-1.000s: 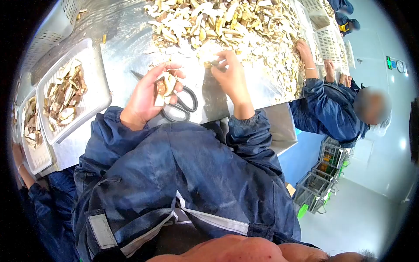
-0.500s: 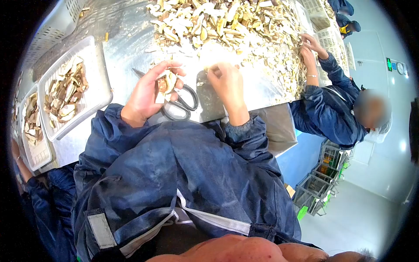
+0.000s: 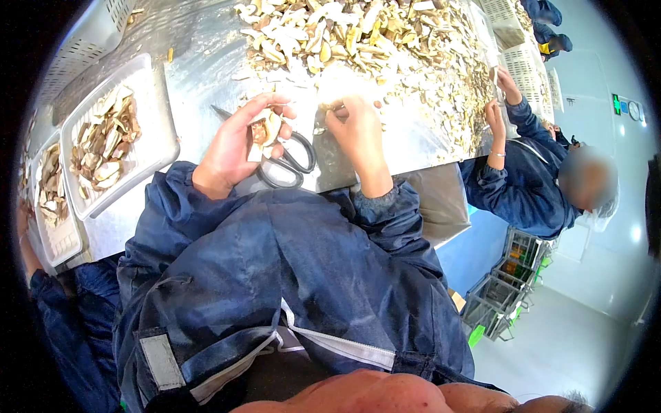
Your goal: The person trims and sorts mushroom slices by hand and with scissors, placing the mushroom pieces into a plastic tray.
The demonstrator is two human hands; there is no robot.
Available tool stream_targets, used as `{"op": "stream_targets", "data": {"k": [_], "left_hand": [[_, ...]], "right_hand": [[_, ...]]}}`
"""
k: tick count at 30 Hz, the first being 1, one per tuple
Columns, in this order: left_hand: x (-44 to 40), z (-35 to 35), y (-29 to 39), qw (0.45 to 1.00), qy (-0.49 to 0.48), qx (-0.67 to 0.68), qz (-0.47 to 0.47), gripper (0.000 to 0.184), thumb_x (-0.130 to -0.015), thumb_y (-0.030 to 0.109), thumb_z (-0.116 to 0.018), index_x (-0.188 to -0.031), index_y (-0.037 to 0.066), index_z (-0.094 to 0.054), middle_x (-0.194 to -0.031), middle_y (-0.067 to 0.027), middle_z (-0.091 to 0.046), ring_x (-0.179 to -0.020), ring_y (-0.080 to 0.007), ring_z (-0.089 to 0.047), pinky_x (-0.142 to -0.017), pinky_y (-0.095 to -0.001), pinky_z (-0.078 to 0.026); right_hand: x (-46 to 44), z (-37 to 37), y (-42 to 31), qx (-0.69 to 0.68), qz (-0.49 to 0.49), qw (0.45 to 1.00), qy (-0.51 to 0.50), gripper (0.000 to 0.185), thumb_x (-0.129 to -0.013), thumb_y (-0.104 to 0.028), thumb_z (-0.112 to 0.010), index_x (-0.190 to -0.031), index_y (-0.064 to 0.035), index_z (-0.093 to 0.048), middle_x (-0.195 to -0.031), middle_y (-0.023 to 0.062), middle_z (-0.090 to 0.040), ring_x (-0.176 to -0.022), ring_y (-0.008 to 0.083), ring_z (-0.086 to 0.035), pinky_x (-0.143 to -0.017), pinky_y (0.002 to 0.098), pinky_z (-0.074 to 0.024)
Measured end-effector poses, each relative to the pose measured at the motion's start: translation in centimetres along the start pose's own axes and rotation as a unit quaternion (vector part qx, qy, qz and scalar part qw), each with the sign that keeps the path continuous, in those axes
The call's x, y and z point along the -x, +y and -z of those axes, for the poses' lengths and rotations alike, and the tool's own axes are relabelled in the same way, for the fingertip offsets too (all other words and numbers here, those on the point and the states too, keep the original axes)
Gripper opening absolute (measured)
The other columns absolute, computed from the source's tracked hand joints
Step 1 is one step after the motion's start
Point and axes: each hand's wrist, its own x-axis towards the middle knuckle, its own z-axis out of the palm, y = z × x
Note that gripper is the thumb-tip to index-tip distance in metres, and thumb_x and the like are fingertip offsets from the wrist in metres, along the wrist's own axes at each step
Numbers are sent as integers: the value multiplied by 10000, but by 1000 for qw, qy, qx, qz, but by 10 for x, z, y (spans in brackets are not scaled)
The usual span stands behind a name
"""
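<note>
Several pale and brown mushroom slices lie in the curled palm of my left hand. Beneath that hand rest black-handled scissors, their blade tip poking out on its far left side. My right hand is above the steel table, just short of the mushroom pile, with fingers bent into a pinch. Glare washes out the fingertips, so whatever they hold cannot be made out. Small mushroom bits surround the right hand.
To the left, a white tray and a second white tray contain mushroom slices. White perforated baskets stand at the table's edges. A co-worker works on the right; another person's sleeve shows at lower left.
My right hand has barely shifted, its fingers moving slightly over the table. My left hand still cradles the slices. The co-worker's hands on the right have moved away from the pile.
</note>
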Motion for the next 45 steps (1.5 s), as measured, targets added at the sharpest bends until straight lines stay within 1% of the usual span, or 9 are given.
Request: {"op": "stream_targets", "data": {"k": [5,14,17,20,25,28,36,41,45], "left_hand": [[0,2,-1,1000,-5,2,-3,396,-1055,329,-406,-1296,44,-538,-1104,-93,-597,-880,-165,-593,-557,-255,-507],[-2,5,-2,1000,-15,6,-10,394,-1051,322,-417,-1297,39,-539,-1108,-101,-596,-879,-171,-591,-560,-259,-510],[0,3,-1,1000,-10,3,-10,399,-1047,328,-428,-1297,38,-541,-1112,-100,-597,-880,-170,-588,-563,-259,-509],[-2,4,-2,1000,-12,3,-5,404,-1046,332,-431,-1298,36,-540,-1115,-99,-597,-884,-168,-587,-569,-257,-508],[-2,6,-3,999,-29,7,-14,405,-1045,328,-435,-1317,43,-531,-1118,-99,-595,-886,-166,-585,-576,-257,-508],[-1,5,-2,1000,-8,16,-4,414,-1046,324,-436,-1342,46,-516,-1111,-96,-596,-882,-167,-594,-579,-263,-511],[0,-5,-5,997,-7,60,38,379,-1053,304,-425,-1308,46,-534,-1098,-107,-638,-878,-192,-638,-601,-291,-534],[2,-3,-6,998,1,56,41,348,-1054,317,-431,-1233,49,-564,-1067,-105,-639,-840,-181,-630,-541,-277,-516],[2,-4,-3,997,25,63,46,345,-1053,327,-438,-1215,51,-566,-1034,-104,-633,-806,-181,-619,-513,-277,-518]], "right_hand": [[3,-5,6,-3,35,999,25,101,-741,-18,-694,-810,-27,-620,-833,122,-590,-813,311,-608,-719,395,-498],[-2,18,17,-115,37,985,-121,175,-779,-8,-661,-947,-24,-709,-863,91,-624,-769,214,-598,-698,332,-493],[-2,34,21,-225,-124,963,-75,168,-854,-47,-683,-1021,-30,-688,-843,29,-651,-740,97,-595,-681,250,-487],[-1,32,33,-195,-125,973,9,150,-875,-61,-681,-1021,-23,-678,-829,8,-645,-714,56,-565,-662,228,-473],[2,12,7,31,31,999,-2,282,-811,-191,-776,-1023,-22,-698,-827,124,-636,-697,216,-613,-653,337,-496],[4,8,-7,11,-4,997,-70,294,-789,-197,-799,-1011,-29,-706,-789,110,-619,-689,202,-608,-642,326,-492],[-5,30,-76,-347,-44,926,-142,162,-896,-175,-740,-913,-15,-728,-857,11,-694,-756,62,-566,-693,255,-444],[-50,12,-26,-47,-68,996,37,246,-912,-283,-666,-889,-45,-722,-911,158,-679,-773,361,-661,-666,418,-512],[-57,-7,-4,120,-40,992,30,189,-843,-239,-704,-866,-53,-732,-893,137,-675,-862,339,-660,-722,438,-518]]}}
